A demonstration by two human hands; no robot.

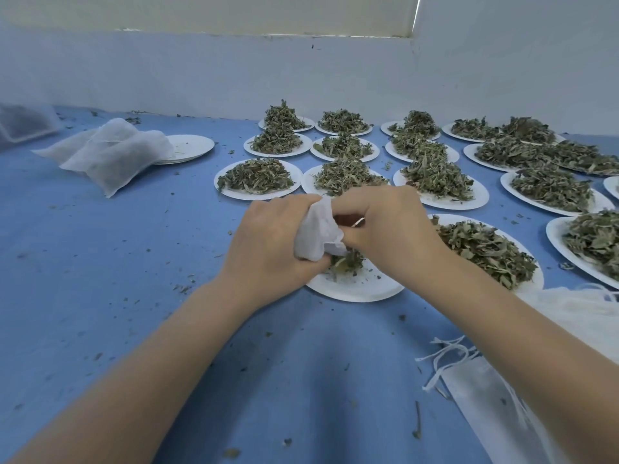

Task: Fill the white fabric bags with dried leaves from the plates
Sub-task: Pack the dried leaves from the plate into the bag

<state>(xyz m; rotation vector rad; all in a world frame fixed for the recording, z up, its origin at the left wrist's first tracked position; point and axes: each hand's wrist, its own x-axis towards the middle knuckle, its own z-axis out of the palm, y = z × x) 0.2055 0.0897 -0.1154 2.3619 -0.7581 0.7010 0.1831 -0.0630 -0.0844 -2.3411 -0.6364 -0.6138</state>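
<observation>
Blue cloth-covered table (100, 262): carrying rows of white paper plates heaped with dried green leaves (258, 178). Filled white fabric bags (114, 152): lying far left. Near white plate (355, 286): holding few leaves. Left hand (268, 242): gripping a small white fabric bag (316, 234) above it. Right hand (385, 226): fingers curling at the bag's mouth, pinching its edge.

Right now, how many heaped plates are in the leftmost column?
3: the back plate by the wall, the middle plate in front of it, and the front plate just beyond the left hand. None seems hidden there.
</observation>
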